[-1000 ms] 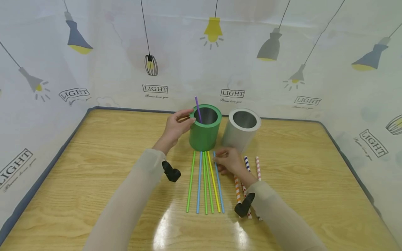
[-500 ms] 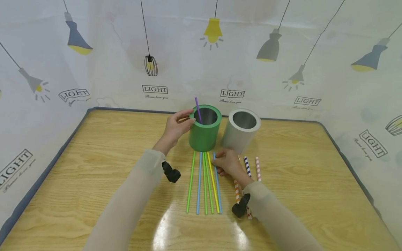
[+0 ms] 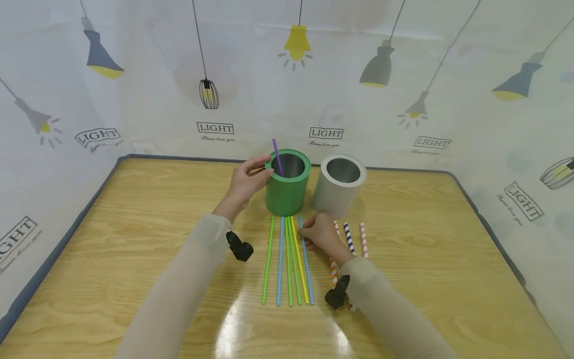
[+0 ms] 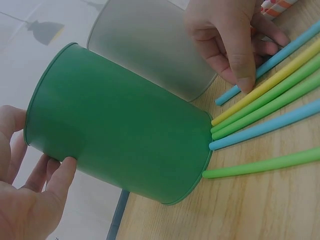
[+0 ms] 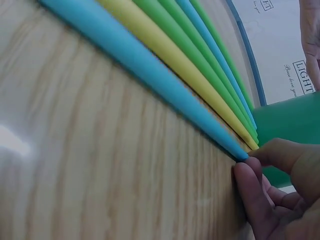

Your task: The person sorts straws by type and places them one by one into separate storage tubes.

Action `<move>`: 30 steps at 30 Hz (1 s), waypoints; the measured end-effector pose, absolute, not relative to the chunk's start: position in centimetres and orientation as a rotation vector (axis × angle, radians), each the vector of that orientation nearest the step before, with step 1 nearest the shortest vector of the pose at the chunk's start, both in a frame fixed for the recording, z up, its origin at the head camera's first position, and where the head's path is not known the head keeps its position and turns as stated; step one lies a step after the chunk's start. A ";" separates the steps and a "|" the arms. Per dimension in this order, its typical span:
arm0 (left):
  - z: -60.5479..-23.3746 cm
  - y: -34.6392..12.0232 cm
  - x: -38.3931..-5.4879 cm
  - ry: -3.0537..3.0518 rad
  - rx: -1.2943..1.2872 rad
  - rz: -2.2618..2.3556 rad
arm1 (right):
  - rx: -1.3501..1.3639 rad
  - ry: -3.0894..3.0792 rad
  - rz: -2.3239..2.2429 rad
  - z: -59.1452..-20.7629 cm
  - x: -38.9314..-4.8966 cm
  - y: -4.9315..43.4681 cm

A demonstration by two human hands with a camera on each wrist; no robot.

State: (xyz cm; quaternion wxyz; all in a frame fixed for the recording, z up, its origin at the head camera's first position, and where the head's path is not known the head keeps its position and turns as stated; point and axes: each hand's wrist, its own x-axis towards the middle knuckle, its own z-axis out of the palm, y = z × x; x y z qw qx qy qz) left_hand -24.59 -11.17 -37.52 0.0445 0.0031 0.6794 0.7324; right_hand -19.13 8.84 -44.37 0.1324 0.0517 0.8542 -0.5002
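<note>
On my feed, the person's right grip [image 3: 324, 235] has slid slightly toward six o'clock over the last second, uncovering the far end of a red-marked straw [image 3: 337, 227] beyond it. It is pinching the rightmost blue straw [image 3: 309, 279] near its far end, thumb against fingers. I read that as the pinch settling, not a lift: the straw lies along the row, just beside the yellow straw [image 3: 303, 279], though I can't tell whether its held end clears the worktop [image 3: 152, 219].

The left grip [image 3: 246, 182] hasn't changed: it curls on the green can [image 3: 285, 197] at the nine o'clock side of the rim, which I judge is steadying it. The can stands upright at about eleven o'clock from the right grip, and the purple straw [image 3: 277, 153] leans inside it, unmoved. At one o'clock stands the grey can [image 3: 336, 197].
</note>
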 end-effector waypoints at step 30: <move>-37.6 -11.3 -24.8 2.060 -0.015 2.227 | -0.165 2.462 -1.728 -39.0 -19.5 10.1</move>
